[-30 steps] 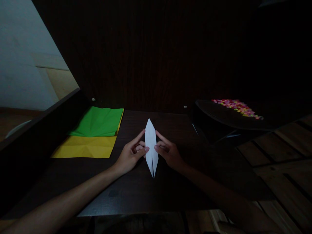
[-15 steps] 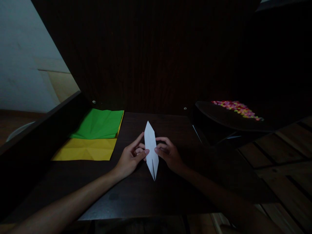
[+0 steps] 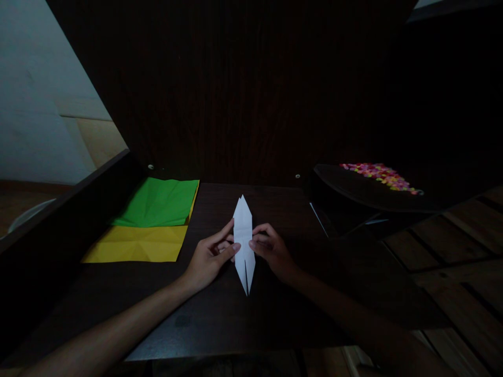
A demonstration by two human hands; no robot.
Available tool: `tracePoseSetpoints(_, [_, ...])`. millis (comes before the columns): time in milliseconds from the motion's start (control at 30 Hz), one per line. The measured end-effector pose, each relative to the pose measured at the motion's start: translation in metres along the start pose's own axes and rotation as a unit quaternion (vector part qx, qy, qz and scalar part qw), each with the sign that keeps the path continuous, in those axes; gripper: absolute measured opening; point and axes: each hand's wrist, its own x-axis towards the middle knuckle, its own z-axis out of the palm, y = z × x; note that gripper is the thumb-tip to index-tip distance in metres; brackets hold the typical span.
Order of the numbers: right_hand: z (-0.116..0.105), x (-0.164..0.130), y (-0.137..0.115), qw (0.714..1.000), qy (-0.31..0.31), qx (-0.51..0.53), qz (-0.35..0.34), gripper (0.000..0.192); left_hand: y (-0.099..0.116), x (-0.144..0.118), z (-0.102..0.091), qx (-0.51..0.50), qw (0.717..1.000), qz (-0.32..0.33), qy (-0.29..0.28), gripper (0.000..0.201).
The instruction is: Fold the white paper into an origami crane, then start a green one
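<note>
White paper (image 3: pixel 243 238), folded into a long narrow diamond with a slit at its near point, lies on the dark desk (image 3: pixel 220 309) in the head view. Left hand (image 3: pixel 208 256) pinches the paper's left edge between thumb and forefinger; right hand (image 3: pixel 273 251) pinches its right edge, fingers curled. Left of the paper lies a green sheet (image 3: pixel 159 201) over a yellow sheet (image 3: pixel 137 243). Right of the paper, well apart, sits a dark tray (image 3: pixel 353 191) of coloured bits (image 3: pixel 379 174).
</note>
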Motion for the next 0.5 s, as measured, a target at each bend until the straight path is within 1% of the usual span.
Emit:
tracePoseSetpoints(167, [0.0010,0.0004,0.0017,1.000,0.001,0.021,0.006,0.038,0.0001,0.0007,-0.0013,0.032,0.999,0.002,0.001,0.045])
tracePoseSetpoints(267, [0.0011,0.0005,0.0026,1.000,0.000,0.028,0.003,0.038,0.0007,0.0004,-0.0016,0.035,0.999,0.001,-0.002,0.034])
tracePoseSetpoints(367, [0.0012,0.0002,0.0021,1.000,-0.001,0.024,-0.001,0.038,0.0012,0.0001,-0.0013,0.023,1.000,-0.005,-0.003,0.030])
tracePoseSetpoints(500, [0.0017,-0.0003,0.0005,1.000,-0.003,0.004,-0.002,0.039,0.0009,0.0007,-0.0009,0.013,1.000,-0.009,-0.005,0.030])
